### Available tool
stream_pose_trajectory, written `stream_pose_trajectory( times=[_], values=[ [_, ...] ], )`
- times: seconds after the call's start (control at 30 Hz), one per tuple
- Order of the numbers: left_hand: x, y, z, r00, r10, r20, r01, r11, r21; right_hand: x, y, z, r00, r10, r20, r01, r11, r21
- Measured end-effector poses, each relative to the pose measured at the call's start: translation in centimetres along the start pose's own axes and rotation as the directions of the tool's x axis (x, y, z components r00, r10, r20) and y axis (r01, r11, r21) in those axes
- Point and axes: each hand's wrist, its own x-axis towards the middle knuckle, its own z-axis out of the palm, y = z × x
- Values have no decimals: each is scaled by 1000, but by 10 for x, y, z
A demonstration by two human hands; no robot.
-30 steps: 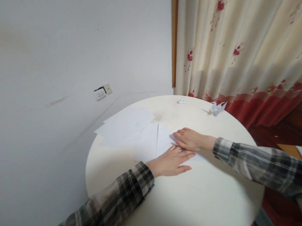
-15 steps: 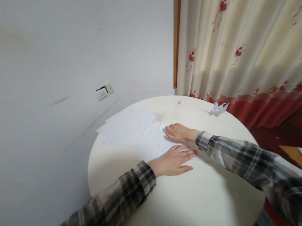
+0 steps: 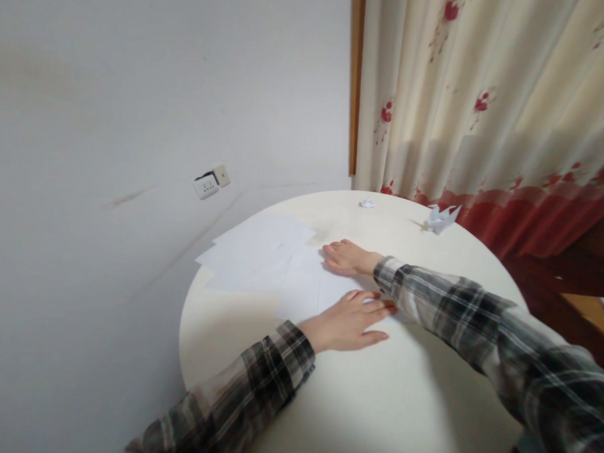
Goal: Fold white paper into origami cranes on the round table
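White flat rectangular paper sheet (image 3: 304, 286), centre of frame, under both hands; left hand (image 3: 347, 321) palm down, fingers spread, across its lower right part; right hand (image 3: 347, 258) palm down, flattened, at its upper right; sheet smooth, thin vertical line showing, partly hidden by the hands

One cam, head-worn. From where I stand: aimed forward and down over the round surface (image 3: 369, 397), close enough that left hand (image 3: 347, 323) and right hand (image 3: 348, 258) sit mid-view. Wall (image 3: 150, 79) fills left, curtain (image 3: 427, 114) upper right. Bottom edge crops the surface's near side.
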Motion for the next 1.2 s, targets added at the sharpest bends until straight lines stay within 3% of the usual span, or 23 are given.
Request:
stream_pose_trajectory(
  times=[0.37,0.5,0.57,0.67,0.77,0.83,0.93,1.07,1.2],
  values=[
    [-7,4,-6,1000,14,-1,-14,995,-101,-5,4,-2,1000,-12,9,12,1000,-20],
    [-21,11,-20,998,60,-14,-61,968,-245,-20,1,0,996,89,19,-86,991,-101],
    [-28,10,-26,998,68,-4,-66,949,-309,-31,1,2,977,205,51,-196,969,-151],
    [-31,0,-27,1000,-17,-13,12,955,-297,-46,3,3,950,307,55,-293,938,-186],
    [-29,-16,-20,983,-137,-122,112,975,-192,-57,8,3,939,344,17,-337,928,-158],
    [-28,-27,-13,979,-153,-132,139,984,-115,-62,13,6,935,354,-2,-353,930,-101],
    [-33,-44,-10,992,-122,-46,119,991,-62,-67,23,13,961,271,-57,-268,962,47],
    [-46,-68,-17,998,-23,67,29,995,-91,-77,30,22,995,-2,-95,24,971,240],
    [-46,-80,-24,997,-72,-19,71,995,-64,-88,23,24,982,0,-188,48,967,250]
  ],
)
